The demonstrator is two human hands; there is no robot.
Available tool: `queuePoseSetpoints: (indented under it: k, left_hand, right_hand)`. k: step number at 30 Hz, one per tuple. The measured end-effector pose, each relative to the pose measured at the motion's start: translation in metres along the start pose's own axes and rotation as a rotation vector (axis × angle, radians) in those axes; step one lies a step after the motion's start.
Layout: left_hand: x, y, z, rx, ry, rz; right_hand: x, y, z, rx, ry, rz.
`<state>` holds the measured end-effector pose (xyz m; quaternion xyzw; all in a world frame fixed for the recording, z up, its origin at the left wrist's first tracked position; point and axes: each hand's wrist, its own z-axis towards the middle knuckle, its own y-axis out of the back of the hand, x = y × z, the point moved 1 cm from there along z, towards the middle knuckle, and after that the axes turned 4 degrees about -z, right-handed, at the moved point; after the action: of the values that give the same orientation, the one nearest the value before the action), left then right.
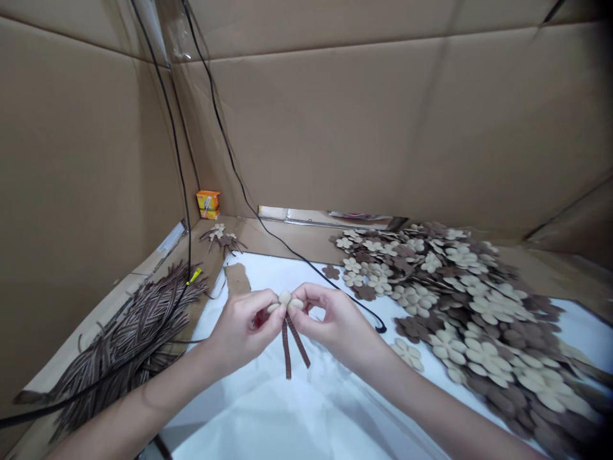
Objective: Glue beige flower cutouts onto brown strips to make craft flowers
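Note:
In front of me, my left hand [244,329] and my right hand [330,319] meet over a white sheet [306,409]. Between their fingertips both pinch a small beige felt piece [285,298] gathered into a bow-like shape. Two brown checked ribbon tails [292,345] hang down from it. To the right of my right hand lies a large heap of cream and brown felt flowers [460,319]. Left of my left hand lies a bundle of brown striped ribbon strips [134,338]. The fingers hide the middle of the felt piece.
A black cable [249,204] runs down from above and across the sheet. A small cluster of felt and ribbon pieces [223,241] and an orange box [207,204] sit at the back left. A cut brown cardboard piece [237,278] lies by the sheet. Cardboard walls [383,121] surround the surface.

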<state>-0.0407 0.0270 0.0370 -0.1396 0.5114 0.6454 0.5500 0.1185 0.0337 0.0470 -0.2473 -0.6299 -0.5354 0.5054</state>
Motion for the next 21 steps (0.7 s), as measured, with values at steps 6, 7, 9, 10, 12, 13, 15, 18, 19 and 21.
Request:
queuePoseSetpoints:
  k: [6,7,9,10,12,13,15,18,19,21]
  left_hand:
    - [0.007,0.001,0.004,0.033,0.214,-0.149]
    - [0.01,0.001,0.004,0.037,0.244,-0.172]
    - [0.015,-0.001,0.005,0.036,0.28,-0.216]
    - [0.018,-0.002,0.005,0.039,0.292,-0.238]
    - [0.022,-0.003,0.005,0.042,0.31,-0.287]
    - [0.023,-0.003,0.005,0.036,0.317,-0.314]
    - [0.023,-0.002,0.005,0.008,0.325,-0.367]
    - [0.022,0.001,0.006,-0.026,0.323,-0.42]
    - [0.021,0.002,0.007,-0.033,0.321,-0.435]
    - [0.02,0.004,0.009,-0.053,0.317,-0.485]
  right_hand:
    - [0.005,0.001,0.0,0.062,-0.045,0.103]
    - [0.005,0.002,0.0,0.069,-0.079,0.097]
    - [0.002,0.003,-0.001,0.068,-0.132,0.084]
    - [0.001,0.003,-0.001,0.059,-0.147,0.083]
    - [-0.003,0.004,-0.002,0.038,-0.163,0.08]
    - [-0.004,0.004,-0.002,0.033,-0.168,0.073]
    - [-0.004,0.004,-0.003,0.063,-0.165,0.048]
    - [0.0,0.004,-0.005,0.167,-0.074,-0.012]
    - [0.001,0.004,-0.005,0.195,-0.035,-0.051]
    - [-0.001,0.006,-0.005,0.195,0.02,-0.188]
